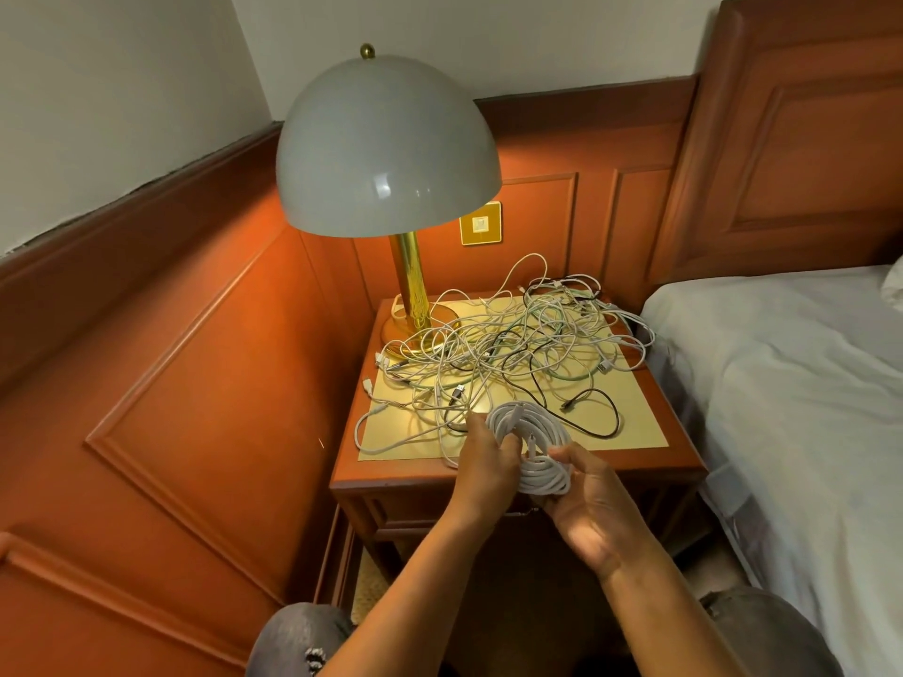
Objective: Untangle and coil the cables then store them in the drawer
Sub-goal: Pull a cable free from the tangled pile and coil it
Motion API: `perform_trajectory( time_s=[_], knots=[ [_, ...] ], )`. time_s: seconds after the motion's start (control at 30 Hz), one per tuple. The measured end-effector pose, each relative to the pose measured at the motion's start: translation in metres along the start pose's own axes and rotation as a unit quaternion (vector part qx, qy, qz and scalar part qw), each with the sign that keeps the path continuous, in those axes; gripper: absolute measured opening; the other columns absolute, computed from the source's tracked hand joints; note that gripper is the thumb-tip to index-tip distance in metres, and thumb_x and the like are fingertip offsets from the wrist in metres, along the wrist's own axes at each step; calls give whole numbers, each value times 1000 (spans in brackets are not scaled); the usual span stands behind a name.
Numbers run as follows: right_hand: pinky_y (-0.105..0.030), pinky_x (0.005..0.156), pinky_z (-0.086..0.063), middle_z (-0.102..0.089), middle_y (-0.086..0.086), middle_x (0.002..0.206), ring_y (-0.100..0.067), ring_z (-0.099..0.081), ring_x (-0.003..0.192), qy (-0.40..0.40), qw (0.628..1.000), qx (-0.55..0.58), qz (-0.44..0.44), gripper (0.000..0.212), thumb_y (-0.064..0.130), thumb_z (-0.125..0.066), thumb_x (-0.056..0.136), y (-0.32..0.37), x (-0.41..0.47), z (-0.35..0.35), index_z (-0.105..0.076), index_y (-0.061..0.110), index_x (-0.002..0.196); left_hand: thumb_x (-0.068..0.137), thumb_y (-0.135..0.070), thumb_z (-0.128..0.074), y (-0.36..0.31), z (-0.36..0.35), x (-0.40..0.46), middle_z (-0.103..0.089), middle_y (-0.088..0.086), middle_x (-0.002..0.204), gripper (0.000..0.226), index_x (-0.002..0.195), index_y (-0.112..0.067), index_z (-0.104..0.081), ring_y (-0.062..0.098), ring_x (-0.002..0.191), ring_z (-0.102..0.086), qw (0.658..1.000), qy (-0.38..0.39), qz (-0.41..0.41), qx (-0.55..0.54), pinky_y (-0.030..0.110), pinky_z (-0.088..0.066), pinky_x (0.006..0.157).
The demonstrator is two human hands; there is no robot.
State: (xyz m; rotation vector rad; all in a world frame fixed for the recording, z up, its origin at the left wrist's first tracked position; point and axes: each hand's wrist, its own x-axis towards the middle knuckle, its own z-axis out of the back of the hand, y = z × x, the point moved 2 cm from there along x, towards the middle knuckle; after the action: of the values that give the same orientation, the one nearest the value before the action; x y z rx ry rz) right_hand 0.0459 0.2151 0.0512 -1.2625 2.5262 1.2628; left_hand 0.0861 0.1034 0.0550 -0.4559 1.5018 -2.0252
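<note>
A coiled white cable [535,439] is held between both hands over the front edge of the nightstand [650,464]. My left hand [483,464] grips the coil's left side. My right hand [593,500] cups its lower right side, fingers curled around the loops. Behind the coil, a tangle of white, pale green and black cables [508,354] covers the nightstand top. A black cable [593,408] loops at the front right of the pile. The drawer front [405,513] under the top is closed; my arms hide most of it.
A brass lamp [386,153] with a grey dome shade stands at the nightstand's back left. A bed with white sheets [791,383] lies close on the right. Wood-panelled walls close in on the left and behind. My knees are at the bottom.
</note>
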Motion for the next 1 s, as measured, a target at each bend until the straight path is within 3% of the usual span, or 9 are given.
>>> perform_trajectory(
  time_s=[0.1,0.23,0.33,0.4,0.53,0.67,0.83,1.0],
  knots=[
    [-36,79,-52,-67,-19,104,-28,-64,89,-3,1000,5,-14,49,12,-59,75,-3,-2,2,-59,7,124,99,-14,-46,5,-2,-1,-57,5,99,19,116,-10,-39,11,81,-60,1000,3,19,-9,21,-48,62],
    [-39,82,-53,-66,-19,115,-30,-65,98,24,999,20,-9,60,6,-65,69,-1,-3,0,-56,10,129,99,-17,-46,9,-5,0,-59,8,105,24,120,-11,-38,17,92,-62,998,21,54,-32,34,-53,77],
    [-40,74,-57,-59,-19,129,-33,-67,105,31,999,-6,32,87,-6,-70,65,2,-1,-4,-43,30,138,99,-16,-46,6,-6,1,-60,9,107,24,121,-11,-38,18,93,-63,998,27,47,-36,36,-54,78],
    [-37,74,-58,-58,-14,130,-31,-68,106,22,997,-38,60,91,-12,-65,72,3,1,-5,-37,41,140,99,-15,-46,4,-7,1,-60,9,106,22,119,-11,-39,18,92,-62,998,28,40,-36,34,-53,76],
    [-34,78,-58,-59,-9,133,-26,-65,112,30,993,-58,102,78,-16,-51,84,3,1,-7,-44,36,142,98,-15,-47,1,-7,2,-60,10,106,21,118,-12,-40,19,95,-63,998,42,30,-39,38,-55,81],
    [-39,85,-57,-60,-5,132,-26,-64,114,32,990,-71,120,72,-14,-52,86,7,1,-6,-52,38,136,97,-16,-50,-5,-5,3,-60,9,107,24,119,-11,-42,16,92,-62,994,70,47,-70,24,-49,67],
    [-37,75,-58,-66,-12,121,-29,-67,106,2,988,-72,139,50,-13,-55,84,16,2,-5,-67,19,120,99,-19,-52,-9,-6,0,-59,5,97,26,122,-10,-42,8,74,-58,982,105,81,-132,14,-43,49],
    [-38,82,-57,-71,-9,114,-23,-69,105,-21,973,-128,190,25,3,-63,88,19,2,-9,-72,15,108,97,-17,-55,-11,-3,5,-60,11,103,22,116,-12,-46,18,89,-61,983,73,65,-156,28,-50,68]
  ],
)
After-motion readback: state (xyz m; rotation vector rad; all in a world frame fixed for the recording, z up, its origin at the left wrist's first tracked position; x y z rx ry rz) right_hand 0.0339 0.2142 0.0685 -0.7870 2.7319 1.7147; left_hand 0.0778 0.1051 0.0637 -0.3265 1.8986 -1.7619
